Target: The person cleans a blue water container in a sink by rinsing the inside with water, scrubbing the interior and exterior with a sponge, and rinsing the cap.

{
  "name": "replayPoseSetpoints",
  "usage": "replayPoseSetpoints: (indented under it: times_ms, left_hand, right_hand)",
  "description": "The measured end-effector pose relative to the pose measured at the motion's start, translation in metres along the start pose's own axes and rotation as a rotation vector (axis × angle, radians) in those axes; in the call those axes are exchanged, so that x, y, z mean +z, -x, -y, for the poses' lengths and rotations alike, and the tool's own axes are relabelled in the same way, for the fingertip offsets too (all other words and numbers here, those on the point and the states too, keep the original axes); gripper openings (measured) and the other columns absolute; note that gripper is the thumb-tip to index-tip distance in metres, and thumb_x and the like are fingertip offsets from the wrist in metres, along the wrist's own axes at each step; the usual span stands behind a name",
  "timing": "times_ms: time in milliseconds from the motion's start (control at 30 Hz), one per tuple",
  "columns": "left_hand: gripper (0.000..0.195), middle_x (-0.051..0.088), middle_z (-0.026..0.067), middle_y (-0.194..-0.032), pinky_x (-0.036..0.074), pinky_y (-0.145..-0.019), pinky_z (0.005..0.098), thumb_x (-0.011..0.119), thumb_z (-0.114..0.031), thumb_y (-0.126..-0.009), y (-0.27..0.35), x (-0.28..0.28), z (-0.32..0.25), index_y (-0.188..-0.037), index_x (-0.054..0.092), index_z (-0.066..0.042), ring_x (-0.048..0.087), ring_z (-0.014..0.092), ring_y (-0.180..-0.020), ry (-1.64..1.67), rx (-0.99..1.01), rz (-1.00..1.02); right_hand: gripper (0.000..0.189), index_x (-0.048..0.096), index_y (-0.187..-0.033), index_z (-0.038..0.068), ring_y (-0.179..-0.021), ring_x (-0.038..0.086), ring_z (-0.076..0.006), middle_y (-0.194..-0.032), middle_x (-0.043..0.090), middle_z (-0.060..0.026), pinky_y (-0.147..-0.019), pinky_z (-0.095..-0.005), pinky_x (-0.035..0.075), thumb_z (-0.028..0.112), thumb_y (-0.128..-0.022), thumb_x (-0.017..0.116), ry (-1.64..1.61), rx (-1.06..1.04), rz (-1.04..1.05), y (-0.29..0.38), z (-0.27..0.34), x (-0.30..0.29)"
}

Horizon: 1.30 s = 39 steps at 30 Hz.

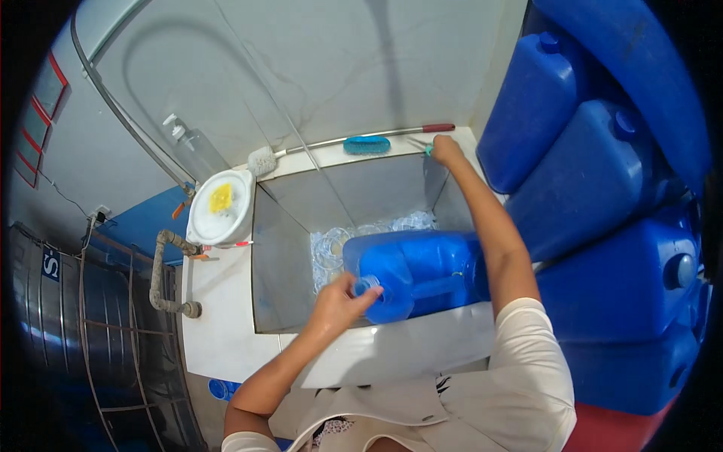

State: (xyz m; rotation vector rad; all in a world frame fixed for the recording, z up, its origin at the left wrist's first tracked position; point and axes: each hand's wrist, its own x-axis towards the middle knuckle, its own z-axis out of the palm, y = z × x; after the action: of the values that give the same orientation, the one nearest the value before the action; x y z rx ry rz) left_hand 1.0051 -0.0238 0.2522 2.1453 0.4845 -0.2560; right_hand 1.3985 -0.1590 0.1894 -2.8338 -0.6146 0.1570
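A translucent blue plastic water jug (418,271) lies on its side across the near part of a tiled sink basin (282,271), its open mouth facing left. My left hand (336,305) grips the jug at its neck, with the thumb at the mouth. Over the basin's far right corner, my right hand (446,151) is closed on green-handled scissors (428,149), their thin blades pointing left. The fingers hide most of the handle. Just left of them, a teal scrub brush (366,145) rests on the back ledge. Clear plastic pieces (330,251), perhaps cups or bottles, lie down in the basin.
A long-handled brush (361,135) lies along the back ledge. At left stand a white tub (217,209) with a yellow sponge (221,197), a pump bottle (197,150) and a pipe with taps (161,271). Large blue jerrycans (587,175) crowd the right side.
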Motion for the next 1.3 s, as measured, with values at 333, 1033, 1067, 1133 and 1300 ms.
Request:
replayPoseSetpoints:
  times_ms: [333,1033,1067,1133,1300]
  left_hand:
    - [0.025,0.058,-0.0005,-0.082,0.039,-0.080,0.0230,0.067,-0.008,-0.077,-0.020,-0.039,0.025,-0.098,0.051,-0.006,0.053,0.008,-0.078,0.835,0.189,-0.140]
    - [0.021,0.062,0.0034,-0.084,0.045,-0.070,0.0202,0.065,-0.004,-0.077,0.013,-0.052,0.042,-0.096,0.059,0.001,0.056,0.008,-0.076,0.780,0.297,-0.248]
    - [0.022,0.062,0.0030,-0.084,0.044,-0.069,0.0199,0.065,-0.005,-0.077,0.012,-0.050,0.044,-0.097,0.059,0.001,0.056,0.008,-0.075,0.754,0.307,-0.250]
    - [0.024,0.062,0.0033,-0.084,0.044,-0.068,0.0207,0.065,-0.006,-0.076,0.011,-0.049,0.049,-0.098,0.059,0.001,0.055,0.008,-0.074,0.688,0.326,-0.286]
    - [0.028,0.058,0.0073,-0.082,0.043,-0.068,0.0269,0.068,-0.012,-0.073,0.022,-0.034,0.055,-0.097,0.060,-0.001,0.052,0.014,-0.073,0.192,0.567,-0.449]
  right_hand:
    - [0.031,0.059,-0.084,0.004,-0.048,0.051,-0.0080,-0.067,0.057,-0.0032,-0.041,-0.0208,0.041,0.035,-0.084,0.059,-1.131,-0.197,0.568,0.245,0.123,-0.071]
    - [0.055,0.054,-0.077,0.003,-0.034,0.033,-0.0042,-0.062,0.055,-0.0053,-0.032,-0.0158,0.026,0.055,-0.087,0.042,-1.983,0.102,0.953,0.354,0.191,0.011]
    - [0.053,0.054,-0.077,0.003,-0.034,0.033,-0.0040,-0.062,0.055,-0.0052,-0.032,-0.0160,0.025,0.054,-0.087,0.043,-2.010,0.131,0.932,0.356,0.194,0.011]
    - [0.047,0.054,-0.077,0.004,-0.032,0.032,-0.0043,-0.058,0.053,-0.0031,-0.031,-0.0171,0.022,0.050,-0.086,0.050,-1.940,0.118,0.834,0.360,0.199,0.011]
    - [0.037,0.056,-0.073,0.006,-0.039,0.037,-0.0049,-0.058,0.052,0.0008,-0.037,-0.0195,0.027,0.040,-0.083,0.060,-1.647,0.083,0.530,0.349,0.200,0.003]
